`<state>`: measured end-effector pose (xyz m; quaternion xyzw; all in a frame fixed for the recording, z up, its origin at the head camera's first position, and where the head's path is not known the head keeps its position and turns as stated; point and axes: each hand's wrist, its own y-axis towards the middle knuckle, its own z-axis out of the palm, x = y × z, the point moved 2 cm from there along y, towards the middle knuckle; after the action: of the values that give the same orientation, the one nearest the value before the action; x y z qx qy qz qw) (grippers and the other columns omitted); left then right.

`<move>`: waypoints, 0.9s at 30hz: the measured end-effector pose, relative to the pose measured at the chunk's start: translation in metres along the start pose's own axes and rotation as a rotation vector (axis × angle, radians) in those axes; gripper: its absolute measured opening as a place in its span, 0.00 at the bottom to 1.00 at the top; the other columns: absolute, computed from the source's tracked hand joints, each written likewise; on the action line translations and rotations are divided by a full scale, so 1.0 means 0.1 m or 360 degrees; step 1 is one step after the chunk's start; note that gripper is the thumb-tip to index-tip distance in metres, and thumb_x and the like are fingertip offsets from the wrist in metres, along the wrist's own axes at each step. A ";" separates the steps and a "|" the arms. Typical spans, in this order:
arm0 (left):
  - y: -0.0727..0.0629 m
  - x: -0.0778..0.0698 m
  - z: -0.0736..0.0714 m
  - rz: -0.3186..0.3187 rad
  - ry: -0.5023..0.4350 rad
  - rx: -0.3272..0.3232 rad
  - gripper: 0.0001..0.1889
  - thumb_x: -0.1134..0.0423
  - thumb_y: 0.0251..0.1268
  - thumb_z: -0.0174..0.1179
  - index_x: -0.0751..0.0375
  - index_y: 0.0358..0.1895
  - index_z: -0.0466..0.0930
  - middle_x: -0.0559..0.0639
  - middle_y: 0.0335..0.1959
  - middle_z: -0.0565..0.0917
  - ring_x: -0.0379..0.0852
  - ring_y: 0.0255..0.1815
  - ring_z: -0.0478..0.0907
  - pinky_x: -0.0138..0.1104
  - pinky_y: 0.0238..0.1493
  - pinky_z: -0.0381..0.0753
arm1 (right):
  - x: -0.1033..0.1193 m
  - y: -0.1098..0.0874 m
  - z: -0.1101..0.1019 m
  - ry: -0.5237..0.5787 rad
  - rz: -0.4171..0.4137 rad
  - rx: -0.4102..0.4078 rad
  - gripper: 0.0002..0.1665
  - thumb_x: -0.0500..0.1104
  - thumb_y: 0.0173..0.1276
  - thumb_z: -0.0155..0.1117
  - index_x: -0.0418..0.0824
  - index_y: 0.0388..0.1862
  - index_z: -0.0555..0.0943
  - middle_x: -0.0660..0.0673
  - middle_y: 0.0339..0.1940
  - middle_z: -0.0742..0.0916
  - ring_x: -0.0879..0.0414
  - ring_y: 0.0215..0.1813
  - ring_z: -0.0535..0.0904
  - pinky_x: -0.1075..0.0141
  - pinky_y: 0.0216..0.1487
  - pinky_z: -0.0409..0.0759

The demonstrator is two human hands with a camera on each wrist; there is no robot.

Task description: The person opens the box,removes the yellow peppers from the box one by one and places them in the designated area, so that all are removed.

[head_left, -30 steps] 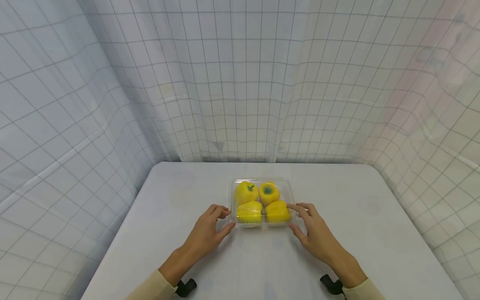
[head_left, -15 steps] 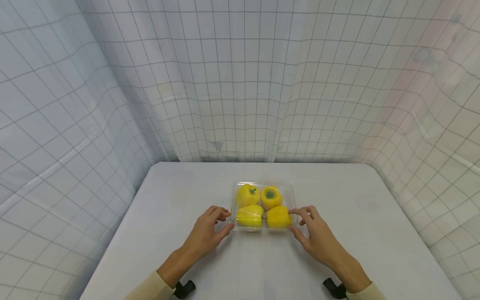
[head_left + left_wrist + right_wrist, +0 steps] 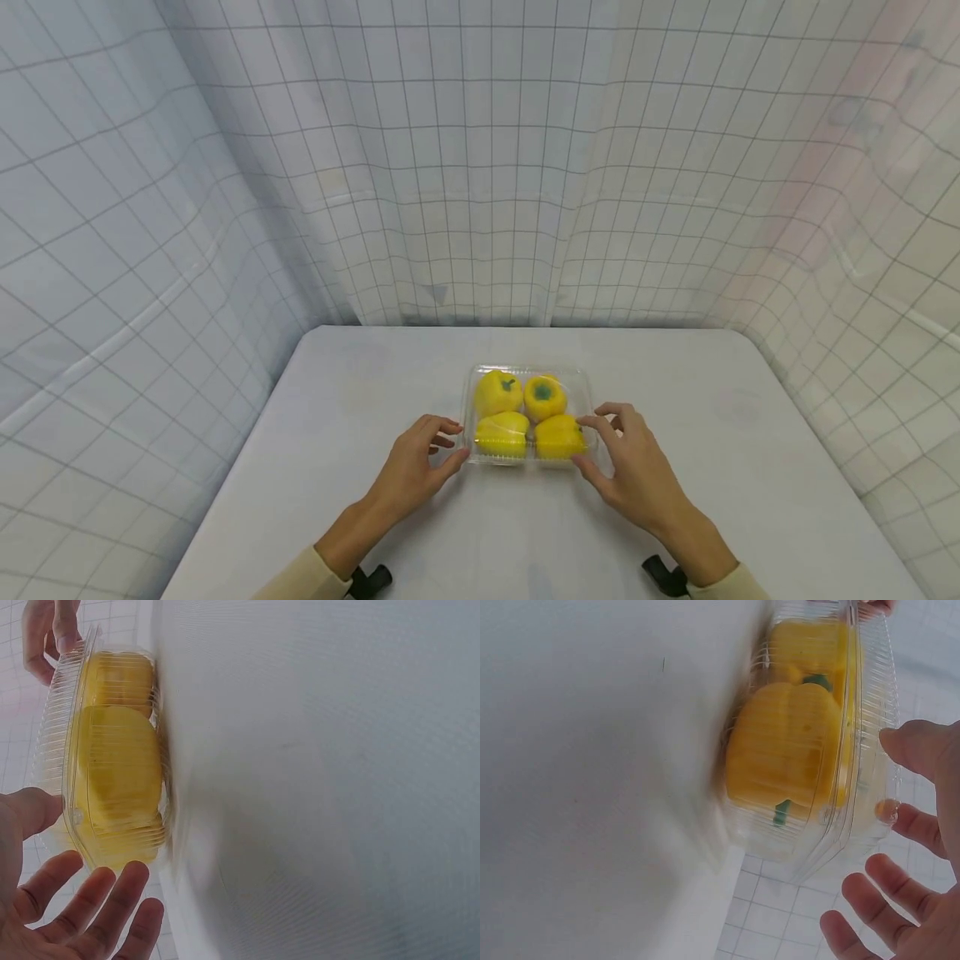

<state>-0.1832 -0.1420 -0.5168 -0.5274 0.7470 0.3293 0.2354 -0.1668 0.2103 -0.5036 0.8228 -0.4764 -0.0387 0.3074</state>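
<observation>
A clear plastic clamshell box (image 3: 530, 461) stands on the table with its lid down, holding several yellow bell peppers (image 3: 502, 433). Two of the peppers show green stem ends in the head view. At the box's left side is my left hand (image 3: 412, 467); its thumb (image 3: 41, 810) touches the lid's rim and the other fingers are spread, loosely bent. On the opposite side, my right hand (image 3: 633, 467) has its thumb (image 3: 915, 746) and index fingertip against the lid. Its other fingers are apart from the box. Neither hand wraps round the box.
A white table (image 3: 360, 383) extends around the box on every side. White curtains with a dark grid (image 3: 480, 167) hang behind and at both sides. A black device (image 3: 666, 575) sits by the right wrist, another (image 3: 370, 581) by the left.
The box with its peppers has shifted slightly toward me and to the right in the head view. My right hand's fingertips have come over the lid's right edge; the left hand has barely moved.
</observation>
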 end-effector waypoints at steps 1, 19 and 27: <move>0.00 0.00 0.00 -0.0004 -0.0011 0.0003 0.19 0.64 0.75 0.81 0.53 0.64 0.87 0.50 0.62 0.91 0.50 0.57 0.95 0.50 0.60 0.97 | 0.01 0.01 0.00 -0.0008 -0.0018 -0.0004 0.35 0.49 0.66 0.94 0.45 0.69 0.89 0.35 0.67 0.85 0.48 0.55 0.82 0.50 0.50 0.87; 0.02 0.06 0.01 -0.0167 -0.0258 0.0144 0.36 0.59 0.81 0.77 0.66 0.85 0.76 0.43 0.40 0.93 0.32 0.36 0.85 0.25 0.45 0.88 | 0.29 0.32 0.13 0.0084 -0.0210 0.0126 0.40 0.53 0.69 0.91 0.48 0.76 0.85 0.38 0.77 0.85 0.38 0.75 0.83 0.38 0.71 0.88; 0.03 0.06 0.04 -0.0212 -0.0340 0.0226 0.35 0.59 0.84 0.74 0.70 0.85 0.75 0.46 0.37 0.92 0.35 0.32 0.85 0.26 0.37 0.83 | 0.43 0.43 0.25 0.0142 -0.0300 0.0225 0.40 0.51 0.71 0.90 0.50 0.79 0.84 0.40 0.78 0.85 0.42 0.77 0.84 0.42 0.77 0.89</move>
<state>-0.1885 -0.1420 -0.5232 -0.5197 0.7026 0.3134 0.3715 -0.1852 0.1481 -0.4909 0.8844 -0.3844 0.0031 0.2647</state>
